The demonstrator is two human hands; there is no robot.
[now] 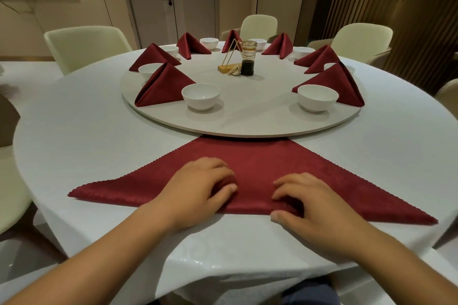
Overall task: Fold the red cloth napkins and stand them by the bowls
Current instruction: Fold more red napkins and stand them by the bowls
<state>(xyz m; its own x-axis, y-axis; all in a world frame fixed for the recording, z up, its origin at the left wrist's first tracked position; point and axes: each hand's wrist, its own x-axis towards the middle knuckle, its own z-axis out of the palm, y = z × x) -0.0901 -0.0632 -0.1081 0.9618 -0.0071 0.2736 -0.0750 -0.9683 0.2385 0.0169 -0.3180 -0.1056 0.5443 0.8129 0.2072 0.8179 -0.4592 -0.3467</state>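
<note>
A dark red napkin [260, 163] lies flat on the white tablecloth as a wide triangle, its far tip tucked under the turntable's rim. My left hand [200, 188] and my right hand [304, 203] sit close together at the middle of its near folded edge, fingers curled and pinching the cloth. On the round turntable [247, 129] several folded red napkins stand as tents, each beside a white bowl. One napkin [166, 85] stands left of the near-left bowl [200, 95], and another [339, 82] stands behind the near-right bowl [317, 97].
At the turntable's centre stand a dark sauce jar [247, 62] and a gold triangular holder [230, 57]. Pale chairs [84, 44] [359, 37] ring the round table [99, 143]. The table's near edge lies just below my wrists.
</note>
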